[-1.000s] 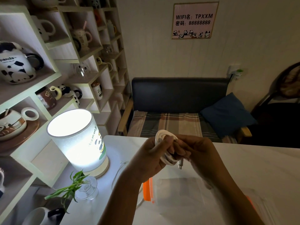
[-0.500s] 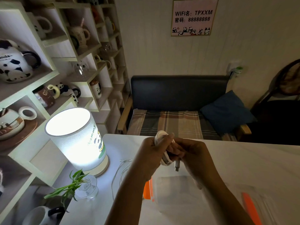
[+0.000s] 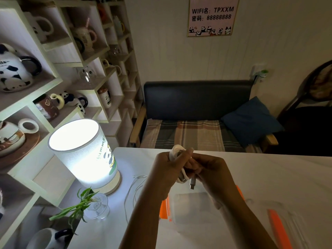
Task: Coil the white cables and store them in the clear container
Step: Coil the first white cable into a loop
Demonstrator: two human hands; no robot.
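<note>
Head view: at the centre of the frame both hands meet above the white tabletop (image 3: 269,177). The left hand (image 3: 167,169) grips a coiled white cable (image 3: 175,152), and the right hand (image 3: 213,173) pinches its loose end, the plug (image 3: 192,184) hanging down. Just below them sits the clear container (image 3: 194,209) with an orange latch (image 3: 164,208). A second white cable (image 3: 133,191) lies loose beside the lit lamp (image 3: 84,155) at left.

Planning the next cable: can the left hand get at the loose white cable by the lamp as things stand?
Probably not yet. The loose white cable lies open on the table beside the left forearm, nothing over it, but the left hand is shut on the coiled cable, shared with the right hand.
</note>
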